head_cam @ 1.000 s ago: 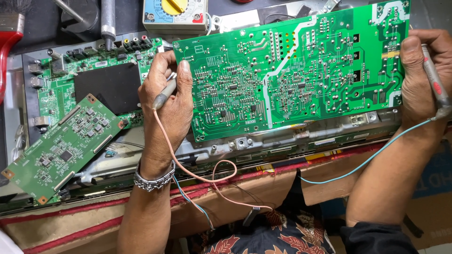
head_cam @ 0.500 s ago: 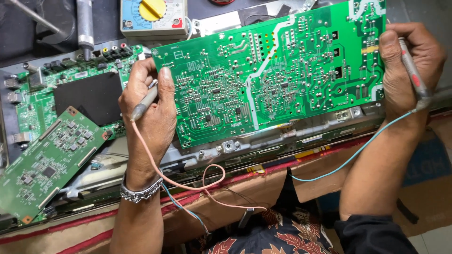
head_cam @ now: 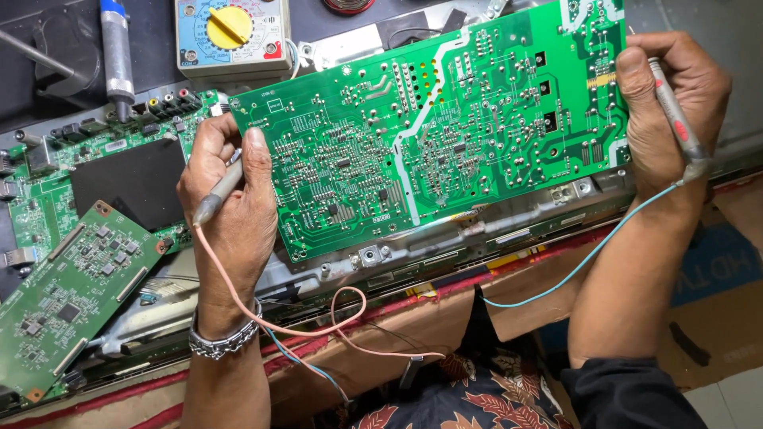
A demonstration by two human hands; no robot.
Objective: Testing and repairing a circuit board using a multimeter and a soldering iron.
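A: We log the big green circuit board (head_cam: 445, 135) first. It lies solder side up, tilted across the metal chassis (head_cam: 477, 230), held at both short edges.

B: Left hand (head_cam: 230, 199)?

A: Clenched around a grey test probe (head_cam: 218, 191), thumb pressed on the board's left edge. A pink lead (head_cam: 262, 318) runs from the probe down past the wrist, which wears a metal bracelet (head_cam: 222, 342), and loops below the chassis.

B: Right hand (head_cam: 668, 111)?

A: Gripping the board's right edge, thumb on top. A second probe with a red band (head_cam: 675, 115) lies pinned along the fingers. Its blue lead (head_cam: 588, 254) trails down and left. We cannot tell where either probe tip sits.

B: Surroundings?

A: Left of the held board we note another green board with a black square patch (head_cam: 119, 183), and a smaller green board (head_cam: 63, 294) lying slanted over its lower corner. At the top of the worktop (head_cam: 48, 56), an analog meter with a yellow dial (head_cam: 230, 32) and a grey cylindrical tool (head_cam: 118, 56) just beside it. Brown cardboard (head_cam: 413, 326) lies below the chassis.
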